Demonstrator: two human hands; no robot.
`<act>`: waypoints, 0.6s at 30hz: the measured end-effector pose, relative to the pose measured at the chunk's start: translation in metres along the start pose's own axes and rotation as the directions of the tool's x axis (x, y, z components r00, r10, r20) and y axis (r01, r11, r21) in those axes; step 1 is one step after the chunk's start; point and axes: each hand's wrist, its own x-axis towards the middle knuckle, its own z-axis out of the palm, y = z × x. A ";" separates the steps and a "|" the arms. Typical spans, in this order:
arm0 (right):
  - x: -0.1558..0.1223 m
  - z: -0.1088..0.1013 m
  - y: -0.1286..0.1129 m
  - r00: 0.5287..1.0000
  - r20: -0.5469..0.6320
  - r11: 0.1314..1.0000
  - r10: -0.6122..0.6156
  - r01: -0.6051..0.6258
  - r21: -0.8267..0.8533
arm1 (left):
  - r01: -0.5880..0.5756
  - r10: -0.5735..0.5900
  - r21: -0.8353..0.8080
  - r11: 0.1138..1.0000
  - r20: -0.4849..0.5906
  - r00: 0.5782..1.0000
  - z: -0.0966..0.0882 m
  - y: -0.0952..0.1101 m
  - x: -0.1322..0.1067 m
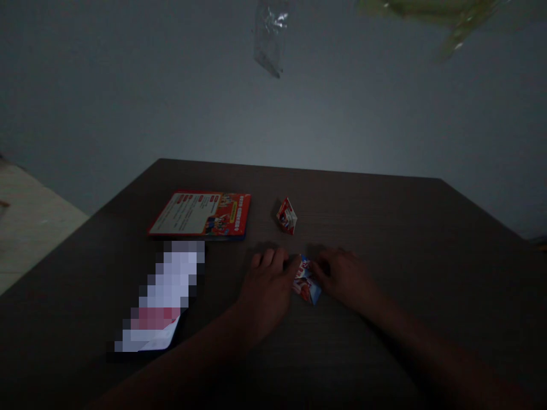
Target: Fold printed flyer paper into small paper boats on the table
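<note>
1. Surface: dark wood-grain table (410,228), room dim. At the near left lies a phone (164,296), screen lit and mostly masked by coarse blocks; nothing on it legible.
2. Left hand (269,290): on the table, fingers bent and close together, thumb at the left edge of a folded paper piece (308,287). Whether it pinches the paper, cannot tell.
3. Right hand (342,276): curled, thumb and forefinger close together at the paper's right edge. Firm grip or light touch, cannot tell.
4. The paper piece sits on the table between the hands, printed in blue, red and white; some lettering near its top, too small to read.
5. Beyond the phone, a red-edged booklet (200,213): pale panel with lines of text and small red tags, cartoon figures, a yellow label, white characters down the red right side. Too dim to read.
6. Right of the booklet, a second folded paper piece (287,216), red and white, standing apart from the hands.
7. Pale floor (32,213) at far left; grey wall (342,114) behind the table.
8. Up high: crumpled clear plastic (270,37), contents indeterminate; yellowish translucent film (431,11) to the right.
</note>
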 end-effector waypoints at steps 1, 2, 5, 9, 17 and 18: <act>0.000 0.000 0.000 1.000 0.001 1.000 0.003 -0.003 0.002 | -0.002 0.002 0.002 1.000 -0.006 1.000 0.000 0.000 0.000; 0.000 0.000 -0.001 1.000 0.002 1.000 0.005 -0.005 0.004 | -0.005 0.005 0.003 1.000 -0.009 1.000 -0.001 0.000 0.000; 0.000 -0.001 -0.001 1.000 0.010 1.000 0.008 -0.008 0.008 | -0.005 0.005 -0.005 1.000 -0.011 1.000 -0.003 0.000 0.001; 0.000 0.001 0.000 1.000 0.000 1.000 -0.004 0.004 0.007 | 0.010 -0.011 -0.030 1.000 -0.033 0.999 -0.004 0.001 0.002; 0.000 0.004 -0.002 0.999 -0.032 1.000 0.007 -0.007 -0.021 | 0.056 -0.057 -0.028 0.998 -0.067 0.996 -0.005 0.005 0.006; 0.001 0.004 -0.002 0.999 -0.035 1.000 0.007 -0.008 -0.022 | 0.058 -0.060 -0.027 0.998 -0.070 0.996 -0.005 0.005 0.006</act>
